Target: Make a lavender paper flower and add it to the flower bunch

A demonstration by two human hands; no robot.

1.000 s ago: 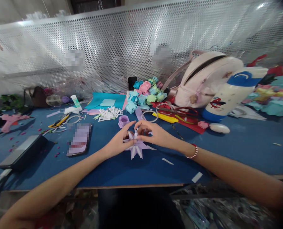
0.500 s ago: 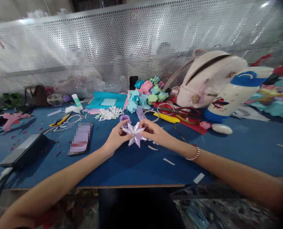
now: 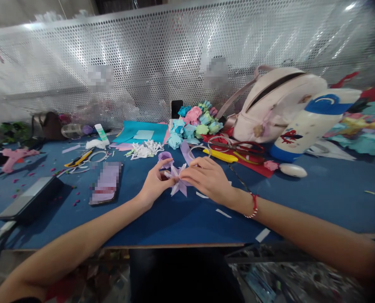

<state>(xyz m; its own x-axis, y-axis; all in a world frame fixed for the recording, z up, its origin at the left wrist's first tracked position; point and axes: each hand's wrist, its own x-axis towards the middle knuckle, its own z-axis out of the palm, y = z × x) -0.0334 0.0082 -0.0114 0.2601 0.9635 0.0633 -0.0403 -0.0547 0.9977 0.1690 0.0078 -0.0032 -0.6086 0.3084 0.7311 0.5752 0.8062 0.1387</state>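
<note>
Left hand [image 3: 154,185]: fingertips are pinching the star [image 3: 178,186] between them.
Right hand [image 3: 208,179]: fingers are lying over the star, maybe pinching too.
Care: holding softly is best; paper bends.

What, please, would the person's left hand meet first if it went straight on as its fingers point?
The left hand, holding the lilac folded paper star, would likely reach the small purple paper roll next; depth is unclear.

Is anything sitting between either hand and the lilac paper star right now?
Nothing visible. The left hand holds the lilac paper star from its left and the right hand from its right, both in direct contact. The purple paper roll lies behind the star, and the white paper scraps lie beside it on the table.
</note>
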